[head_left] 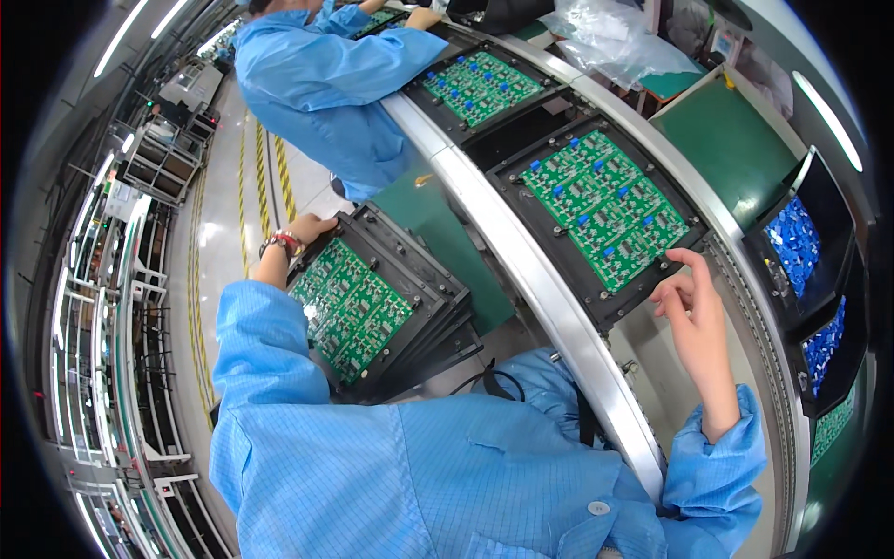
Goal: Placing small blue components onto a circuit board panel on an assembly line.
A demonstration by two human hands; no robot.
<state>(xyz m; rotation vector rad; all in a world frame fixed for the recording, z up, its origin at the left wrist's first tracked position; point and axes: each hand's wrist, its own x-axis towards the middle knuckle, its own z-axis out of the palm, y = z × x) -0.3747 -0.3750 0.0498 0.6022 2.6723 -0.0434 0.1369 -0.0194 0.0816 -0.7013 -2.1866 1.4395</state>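
My left hand [307, 229] grips the far corner of a black tray [346, 226] on top of a stack of similar trays at my left. A green circuit board [358, 307] without blue parts lies in that top tray. On the conveyor ahead sits another black tray [549, 210], holding a green circuit board [605, 207] dotted with several blue components. My right hand [691, 303] is at this tray's near right corner, fingers loosely bent and apart, nothing visible in them. Whether a fingertip touches the tray I cannot tell.
A co-worker in a blue smock [326, 74] stands farther along the line, near another tray with a board [480, 86]. Black bins [819, 252] of blue components stand at the right. The conveyor's metal rail [521, 252] runs between the stack and the line.
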